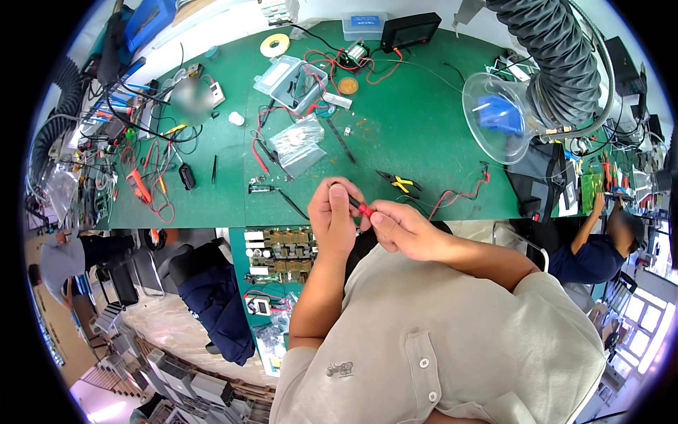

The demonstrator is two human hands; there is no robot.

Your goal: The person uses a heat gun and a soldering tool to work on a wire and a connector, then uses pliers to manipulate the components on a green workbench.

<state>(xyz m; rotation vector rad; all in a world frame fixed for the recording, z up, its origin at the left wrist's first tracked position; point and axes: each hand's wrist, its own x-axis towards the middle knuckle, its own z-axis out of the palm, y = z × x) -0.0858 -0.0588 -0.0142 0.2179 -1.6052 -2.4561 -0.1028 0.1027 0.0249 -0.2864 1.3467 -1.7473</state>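
Observation:
Just over the near edge of the green bench, my left hand point(335, 215) and my right hand point(401, 227) meet, both closed. Between their fingertips is a small red-and-black piece point(364, 210), perhaps a test lead end; its exact kind is mostly hidden by my fingers. The thumb of my left hand lies along the fingers on its black side, while my right thumb and forefinger pinch the red side. A black lead point(291, 204) lies left of my left hand. Yellow-and-black pliers point(401, 182) rest on the bench beyond my right hand.
Clear plastic bags point(298, 145), an open plastic box point(289, 83) and red leads point(462, 192) lie on the green bench point(424, 120). A fume hood point(494, 116) hangs at right. Circuit boards point(282, 254) sit at lower left. Other people work at both sides.

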